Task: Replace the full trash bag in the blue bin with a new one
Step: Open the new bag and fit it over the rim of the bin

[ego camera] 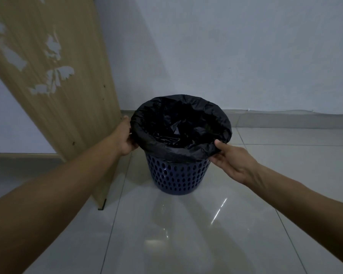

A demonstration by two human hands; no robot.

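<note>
Your two bare forearms came in from the lower corners of the frame, above the glossy tiled floor. In the middle of the frame, your left hand was at the left side of the rim. Its grip was closed on the folded edge of the black trash bag, with the fingers curled under the overhang. Your right hand was at the lower right side of the rim. Its grip was pinching the same folded edge, thumb on top and fingers below.

The blue bin, with many holes in its wall, stood upright on the floor in the centre. The trash bag was inside it, its edge turned down over the whole rim, with crumpled black plastic in its middle.

A wooden panel with peeled patches stood just beside the bin, in the upper left. Behind was a pale wall.
</note>
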